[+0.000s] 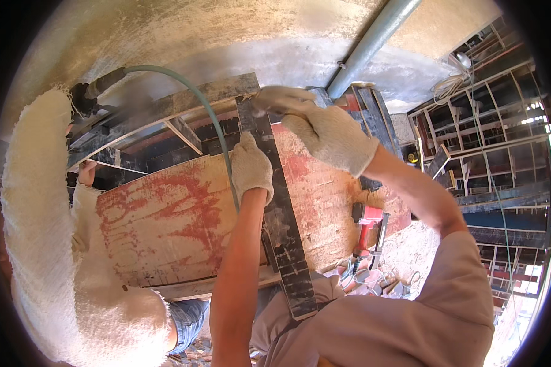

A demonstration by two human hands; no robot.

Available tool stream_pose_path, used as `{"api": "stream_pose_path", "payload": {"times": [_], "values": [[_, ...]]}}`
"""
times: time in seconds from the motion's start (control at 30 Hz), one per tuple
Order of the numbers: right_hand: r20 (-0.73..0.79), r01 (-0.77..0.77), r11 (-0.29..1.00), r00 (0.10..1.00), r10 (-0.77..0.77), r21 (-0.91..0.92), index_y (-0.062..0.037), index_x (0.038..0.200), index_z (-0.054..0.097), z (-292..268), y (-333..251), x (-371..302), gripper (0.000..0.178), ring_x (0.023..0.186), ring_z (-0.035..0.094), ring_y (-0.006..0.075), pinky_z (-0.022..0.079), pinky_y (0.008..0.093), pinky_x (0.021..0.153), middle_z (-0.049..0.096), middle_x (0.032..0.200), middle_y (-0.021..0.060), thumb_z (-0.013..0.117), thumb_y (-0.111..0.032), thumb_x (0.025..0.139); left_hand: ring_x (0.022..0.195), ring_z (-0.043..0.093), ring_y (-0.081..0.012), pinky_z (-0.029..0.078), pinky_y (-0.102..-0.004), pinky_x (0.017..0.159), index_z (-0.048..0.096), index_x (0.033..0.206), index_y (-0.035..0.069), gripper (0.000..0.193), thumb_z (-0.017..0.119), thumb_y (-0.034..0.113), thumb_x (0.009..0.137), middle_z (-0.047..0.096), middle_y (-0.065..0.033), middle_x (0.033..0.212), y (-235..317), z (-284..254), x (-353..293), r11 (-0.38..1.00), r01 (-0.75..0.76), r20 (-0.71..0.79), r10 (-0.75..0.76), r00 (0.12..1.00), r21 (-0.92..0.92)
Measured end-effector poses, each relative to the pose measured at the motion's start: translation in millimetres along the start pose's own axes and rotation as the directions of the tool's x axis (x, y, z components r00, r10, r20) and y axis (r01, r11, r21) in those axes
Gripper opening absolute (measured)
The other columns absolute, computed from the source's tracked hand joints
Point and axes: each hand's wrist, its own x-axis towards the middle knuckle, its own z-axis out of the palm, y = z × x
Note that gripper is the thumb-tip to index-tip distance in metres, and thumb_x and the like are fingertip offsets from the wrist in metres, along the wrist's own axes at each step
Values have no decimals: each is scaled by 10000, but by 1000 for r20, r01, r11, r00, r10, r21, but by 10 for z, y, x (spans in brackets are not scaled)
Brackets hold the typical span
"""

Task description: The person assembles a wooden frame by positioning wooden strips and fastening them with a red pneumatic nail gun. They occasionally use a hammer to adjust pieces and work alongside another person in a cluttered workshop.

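Observation:
A long, narrow black plank [281,202] runs from the wooden frame down toward my lap. My left hand [252,166], in a pale knitted glove, lies over its upper part. Its thumb and fingers are pinched together near the plank's top, and anything between them is too small to make out. Just to the right and above, my gloved right hand [333,139] is closed round a motion-blurred tool that looks like a hammer [281,98]. The blurred end is over the plank's top, close to my left fingertips; contact cannot be judged.
At left, a co-worker in a white fuzzy sleeve [40,226] is beside a corded power tool [95,95]. Its green hose [205,101] passes behind my left hand. A red-stained board [165,220], red nail gun [366,229], grey pipe [370,49] and dark formwork panels [496,134] surround me.

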Motion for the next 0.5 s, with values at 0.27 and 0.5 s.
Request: {"api": "stream_pose_path", "payload": {"times": [0.27, 0.5], "values": [[204, -178, 984, 962, 179, -24, 20, 996, 663, -71, -49, 276, 443, 597, 665, 345, 554, 452, 612, 640, 702, 219, 456, -361, 1086, 1196, 605, -461, 495, -518, 992, 571, 1260, -37, 643, 333, 534, 1081, 629, -294, 1233, -26, -9, 6, 964, 188, 38, -185, 982, -188], [-204, 10, 1000, 979, -6, 20, 46, 1004, 646, 58, 252, 913, 497, 449, 544, 215, 430, 334, 412, 472, 539, 76, 399, -369, 1120, 1231, 611, -471, 490, -522, 1027, 549, 1339, -53, 896, 430, 752, 965, 620, -307, 1309, 389, -373, -75, 890, 403, 180, -370, 912, -213]]}}
